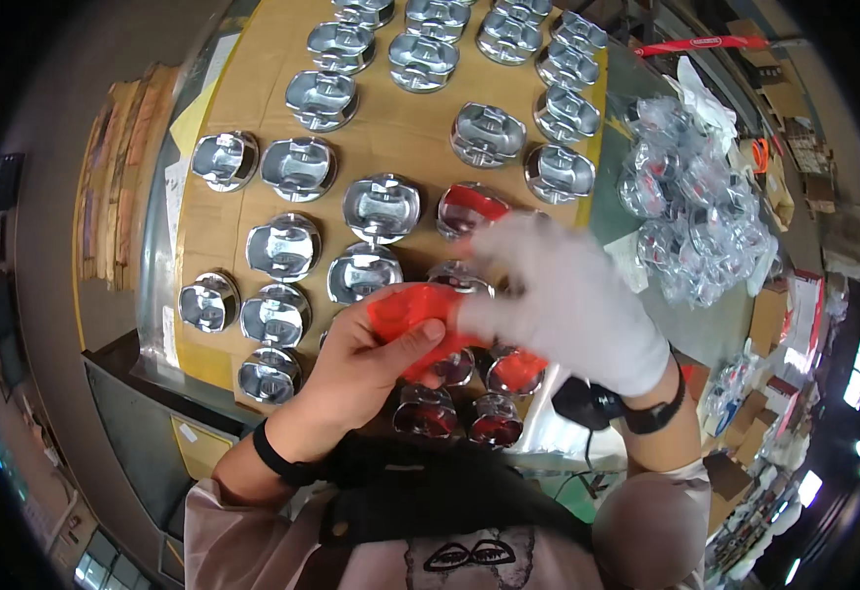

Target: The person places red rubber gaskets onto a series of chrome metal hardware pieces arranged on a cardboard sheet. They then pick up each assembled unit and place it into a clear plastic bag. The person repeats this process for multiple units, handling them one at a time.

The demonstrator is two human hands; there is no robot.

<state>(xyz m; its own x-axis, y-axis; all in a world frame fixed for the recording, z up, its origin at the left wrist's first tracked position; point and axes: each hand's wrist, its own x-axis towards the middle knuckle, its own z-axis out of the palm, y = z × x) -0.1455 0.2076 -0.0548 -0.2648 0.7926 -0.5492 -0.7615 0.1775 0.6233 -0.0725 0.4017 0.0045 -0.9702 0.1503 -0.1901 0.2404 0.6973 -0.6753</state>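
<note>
My bare left hand [356, 356] is closed on a glossy red piece [405, 311], thumb on top; it looks like thin plastic, but its exact kind does not show. Close beside it, my right hand [577, 300] wears a white glove and is smeared by motion. Its thumb side reaches the red piece, and its fingers pass over the pistons below. Shiny metal pistons [382, 208] stand in loose rows around both hands. Red shows on a piston [471, 208] just beyond the glove and on another piston [515, 372] nearer me. Some pistons are partly hidden under my hands.
The pistons stand on a cardboard sheet [228, 211] with yellow edges. A heap of clear plastic-wrapped parts [695, 202] lies to the right, with a white cloth [700, 93] at its far side. A small black device [587, 401] sits near my right wrist. Wooden boards [120, 187] are at left.
</note>
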